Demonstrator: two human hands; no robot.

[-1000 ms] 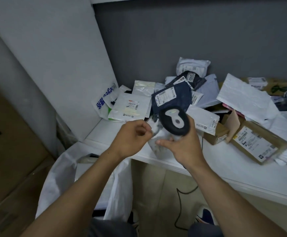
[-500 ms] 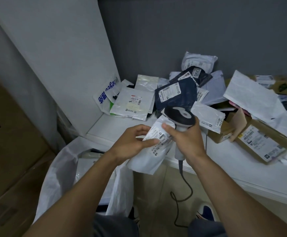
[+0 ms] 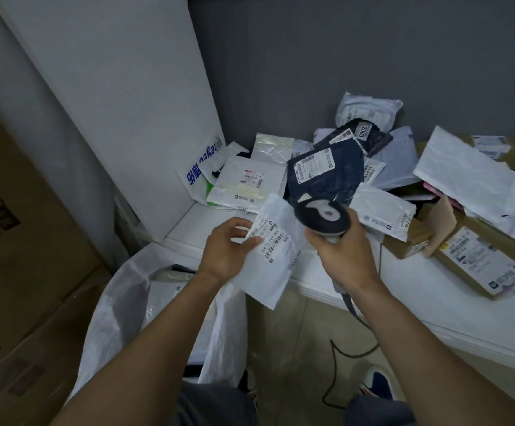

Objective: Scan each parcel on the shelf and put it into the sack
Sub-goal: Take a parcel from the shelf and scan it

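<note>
My left hand [image 3: 227, 250] pinches a white poly-mailer parcel [image 3: 273, 265] by its left edge, label side up, just in front of the white shelf [image 3: 434, 299]. My right hand [image 3: 343, 256] grips the handle of a black and grey barcode scanner [image 3: 322, 217], whose head sits just right of the parcel's label. The white sack [image 3: 121, 305] stands open below my left arm, with a parcel visible inside. Several more parcels lie piled on the shelf, among them a dark blue mailer [image 3: 323, 173] and a brown carton [image 3: 480, 256].
A white side panel [image 3: 121, 103] walls the shelf on the left, a grey wall [image 3: 342, 56] stands behind. Brown cartons [image 3: 19, 241] are stacked at far left. The scanner's black cable [image 3: 342, 352] loops down to the tiled floor by my shoes.
The white parcel has been turned and unfolded so its label faces up, held higher and flatter. The scanner has shifted right and now sits beside the label.
</note>
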